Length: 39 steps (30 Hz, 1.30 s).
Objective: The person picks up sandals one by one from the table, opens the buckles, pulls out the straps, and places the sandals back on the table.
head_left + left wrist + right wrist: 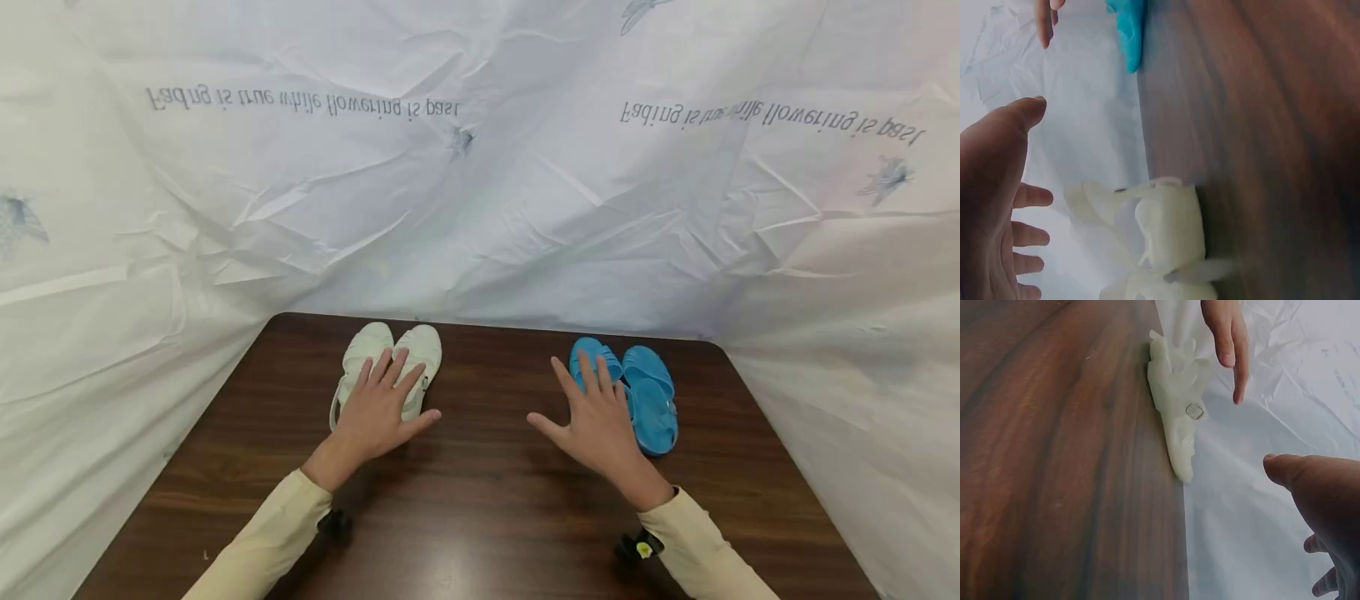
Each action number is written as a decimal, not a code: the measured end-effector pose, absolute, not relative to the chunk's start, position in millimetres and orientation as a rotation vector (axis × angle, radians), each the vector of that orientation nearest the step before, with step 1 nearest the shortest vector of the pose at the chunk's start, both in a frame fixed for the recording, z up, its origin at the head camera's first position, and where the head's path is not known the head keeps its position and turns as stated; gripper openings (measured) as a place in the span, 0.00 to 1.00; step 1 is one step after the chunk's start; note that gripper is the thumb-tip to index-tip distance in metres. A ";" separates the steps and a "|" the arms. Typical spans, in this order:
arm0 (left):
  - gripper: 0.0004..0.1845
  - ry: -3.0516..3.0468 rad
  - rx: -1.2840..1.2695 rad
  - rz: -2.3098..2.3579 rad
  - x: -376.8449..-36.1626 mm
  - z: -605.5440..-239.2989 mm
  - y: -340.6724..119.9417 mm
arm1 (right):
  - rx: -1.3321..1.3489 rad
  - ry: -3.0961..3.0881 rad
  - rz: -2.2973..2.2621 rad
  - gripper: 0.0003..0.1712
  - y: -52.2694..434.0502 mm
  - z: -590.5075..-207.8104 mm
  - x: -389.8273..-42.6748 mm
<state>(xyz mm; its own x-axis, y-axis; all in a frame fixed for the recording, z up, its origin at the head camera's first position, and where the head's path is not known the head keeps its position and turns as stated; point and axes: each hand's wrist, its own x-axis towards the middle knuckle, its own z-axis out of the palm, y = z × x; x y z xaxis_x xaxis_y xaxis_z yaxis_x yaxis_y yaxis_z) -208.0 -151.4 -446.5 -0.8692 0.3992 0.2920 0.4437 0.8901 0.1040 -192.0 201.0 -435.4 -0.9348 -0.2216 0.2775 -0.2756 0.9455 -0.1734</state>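
two hands, your left hand and right hand, hover spread wide, holding nothing, over the white sandals and the blue sandals on the table. both pairs look light, bendy, perhaps slick; grip their outer sides.

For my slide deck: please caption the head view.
Open hands hover near off-white sandals and blue sandals on a brown table.

White sandals, blue sandals on table
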 end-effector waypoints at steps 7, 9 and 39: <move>0.41 -2.779 -0.751 -0.206 -228.3 -439.6 -166.8 | 0.427 -2.847 0.302 0.56 184.3 -428.0 -204.9; 0.39 -2.769 -0.796 -0.205 -234.0 -439.0 -172.7 | 0.445 -2.849 0.301 0.55 178.1 -426.9 -208.9; 0.27 -2.863 -0.928 -0.500 -300.7 -461.6 -205.6 | 0.714 -2.775 0.921 0.36 70.4 -474.3 -271.4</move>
